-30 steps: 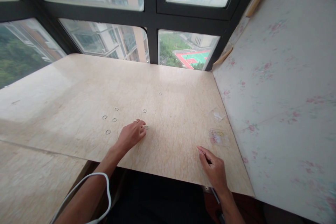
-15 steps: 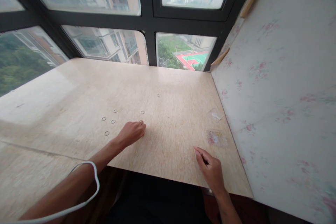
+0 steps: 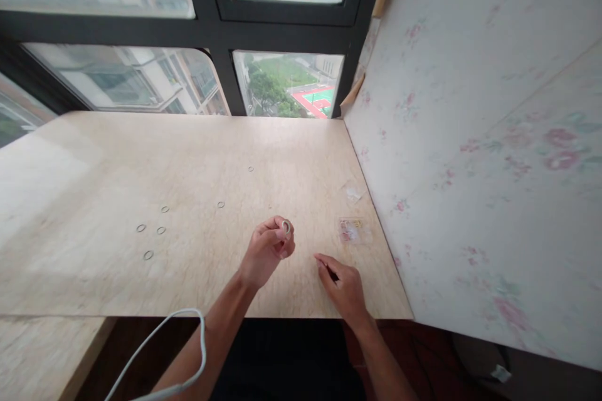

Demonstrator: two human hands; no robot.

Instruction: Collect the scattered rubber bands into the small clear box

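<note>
My left hand (image 3: pixel 269 244) is closed above the tabletop, with a small thin ring (image 3: pixel 286 226) pinched at its thumb and fingertips. To its right, my right hand (image 3: pixel 342 283) is held low near the front edge, thumb and forefinger pressed together; whatever is between them is too small to make out. Several similar rings lie flat on the table, among them one ring (image 3: pixel 221 204) left of my left hand and another ring (image 3: pixel 148 255) farther left. Beyond my right hand sits a clear plastic case (image 3: pixel 355 231) with small red and yellow pieces inside.
A crumpled piece of clear plastic (image 3: pixel 352 192) lies behind the case. The pale marbled tabletop (image 3: pixel 188 288) meets a flowered wall (image 3: pixel 451 200) on the right and dark-framed windows (image 3: pixel 286 34) at the back. A white cable (image 3: pixel 203 344) loops over my left forearm.
My left hand has lifted off the tabletop and come right, toward my right hand, turning so the ring shows. My right hand keeps its pinch. The view has swung to the right.
</note>
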